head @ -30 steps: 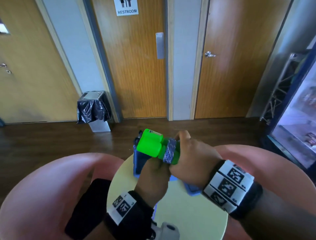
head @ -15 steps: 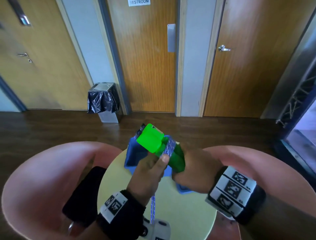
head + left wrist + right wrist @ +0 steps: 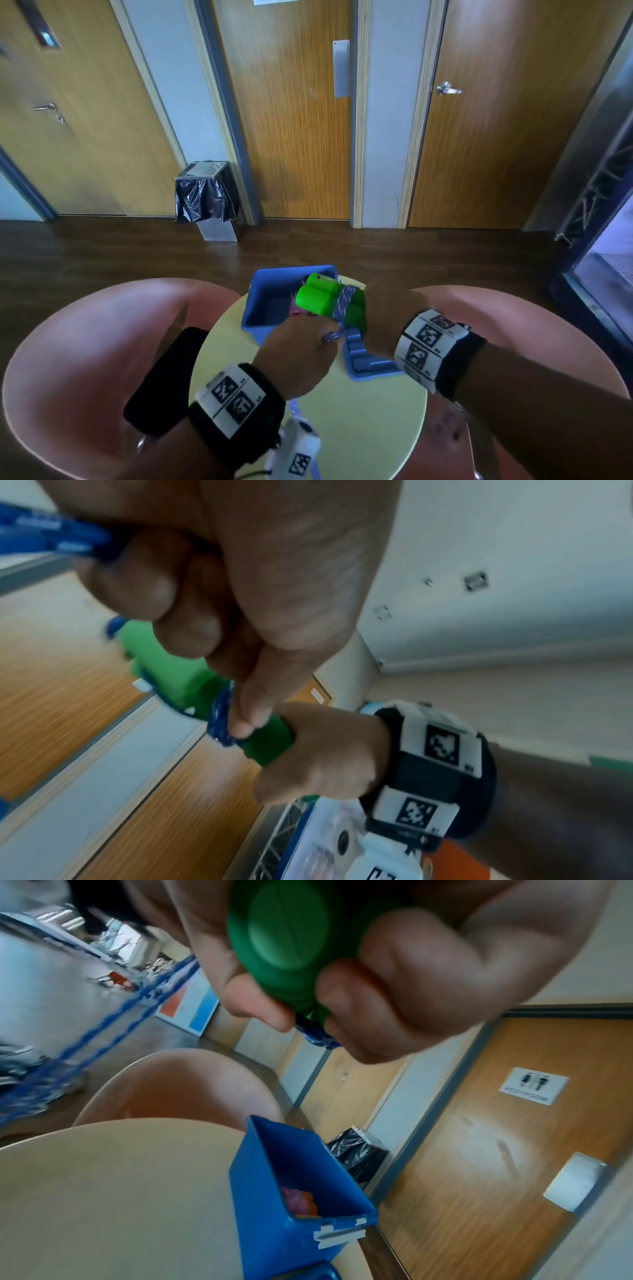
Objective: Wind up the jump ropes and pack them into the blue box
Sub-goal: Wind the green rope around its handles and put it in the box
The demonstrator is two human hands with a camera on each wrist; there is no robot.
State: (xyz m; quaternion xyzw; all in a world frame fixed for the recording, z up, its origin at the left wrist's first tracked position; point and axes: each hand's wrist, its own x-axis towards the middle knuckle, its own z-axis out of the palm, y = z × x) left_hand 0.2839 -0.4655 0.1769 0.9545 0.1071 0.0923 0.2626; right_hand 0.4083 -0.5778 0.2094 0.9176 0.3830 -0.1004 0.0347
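Observation:
Two bright green jump-rope handles (image 3: 315,298) are held together over the open blue box (image 3: 263,301). Blue-and-white rope (image 3: 344,301) is wrapped round them in a few turns. My right hand (image 3: 376,318) grips the handles' near end, whose round green butt (image 3: 284,942) shows in the right wrist view. My left hand (image 3: 327,337) pinches the rope just below the wraps, and its fingers (image 3: 164,593) curl round the blue strands (image 3: 51,536). Loose rope (image 3: 103,1037) trails off to the left. A wound pink and orange bundle (image 3: 298,1202) lies inside the box.
The box and its blue lid (image 3: 366,359) stand on a small round yellow table (image 3: 342,428). Pink chairs (image 3: 85,342) flank it, with a black object (image 3: 161,377) on the left one. A bin with a black bag (image 3: 205,195) stands by the wooden doors.
Both hands have come down with the handles toward the box. My left hand has slid from the handles down along the rope, drawing it toward me below the wraps.

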